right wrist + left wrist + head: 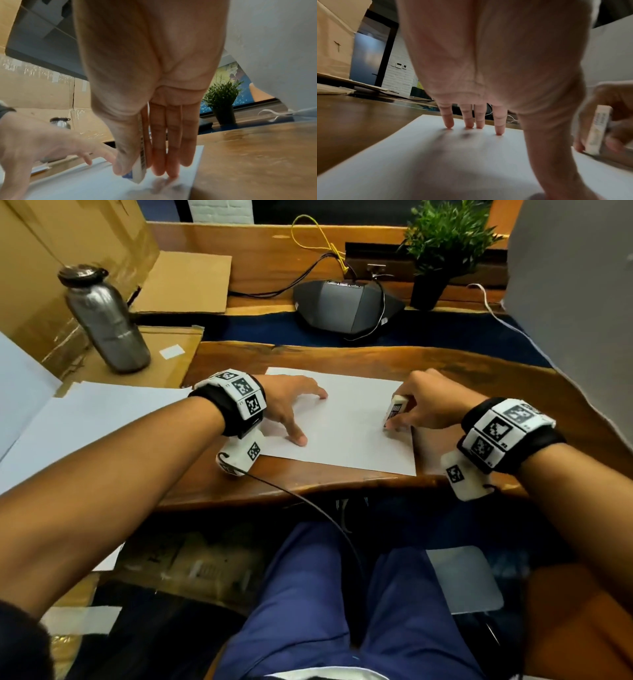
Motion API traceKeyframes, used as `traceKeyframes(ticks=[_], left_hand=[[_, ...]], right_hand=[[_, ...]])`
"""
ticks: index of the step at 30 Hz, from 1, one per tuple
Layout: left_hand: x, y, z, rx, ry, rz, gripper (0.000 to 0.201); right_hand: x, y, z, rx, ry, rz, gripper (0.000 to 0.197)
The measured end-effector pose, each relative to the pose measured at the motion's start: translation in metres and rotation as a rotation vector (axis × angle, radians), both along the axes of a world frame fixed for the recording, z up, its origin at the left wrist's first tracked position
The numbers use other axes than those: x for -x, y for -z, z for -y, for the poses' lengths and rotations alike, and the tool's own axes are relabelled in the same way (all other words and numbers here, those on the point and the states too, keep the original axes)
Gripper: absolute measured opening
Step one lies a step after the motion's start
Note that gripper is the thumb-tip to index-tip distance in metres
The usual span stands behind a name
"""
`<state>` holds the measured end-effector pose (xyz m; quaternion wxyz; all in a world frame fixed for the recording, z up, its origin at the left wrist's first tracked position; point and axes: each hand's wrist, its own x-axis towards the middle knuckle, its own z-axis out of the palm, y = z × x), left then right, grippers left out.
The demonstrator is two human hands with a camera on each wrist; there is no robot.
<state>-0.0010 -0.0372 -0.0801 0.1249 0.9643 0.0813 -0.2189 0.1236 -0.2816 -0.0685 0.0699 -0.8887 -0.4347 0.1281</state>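
Observation:
A white sheet of paper [346, 422] lies flat on the wooden desk [479, 378]. My left hand [291, 405] rests on the sheet's left part with straight, spread fingers [448, 121] pressing it down. My right hand [421, 405] pinches a white eraser in a printed sleeve [395, 410] between thumb and fingers, its lower end touching the paper near the right edge. The right wrist view shows the eraser [141, 171] between the thumb and index finger, with its corner on the sheet [85, 186]. Seen from the left wrist, the eraser [597, 132] is blurred.
A steel bottle [102, 320] stands on cardboard at the left, with more white sheets [85, 419] beside it. A dark conference phone [346, 304] with cables and a potted plant [442, 251] sit behind. A grey panel [575, 302] rises at the right.

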Motion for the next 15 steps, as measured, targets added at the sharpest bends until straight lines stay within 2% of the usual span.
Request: traceKeyframes(ticks=[4,8,13,15], left_hand=[[0.0,-0.001,0.005,-0.033,0.022,-0.043,0.112],[-0.013,-0.008,0.02,-0.08,-0.006,-0.065,0.113],[-0.028,0.0,0.04,-0.118,0.019,-0.034,0.116],[-0.031,0.004,0.039,-0.119,0.057,-0.047,0.126]], right_hand=[[0.005,-0.005,-0.031,-0.05,0.031,-0.086,0.022],[0.008,-0.002,-0.06,0.025,0.001,-0.049,0.028],[0.006,0.005,-0.063,-0.008,-0.017,-0.05,0.024],[0.005,0.006,-0.061,-0.069,0.01,-0.061,0.027]])
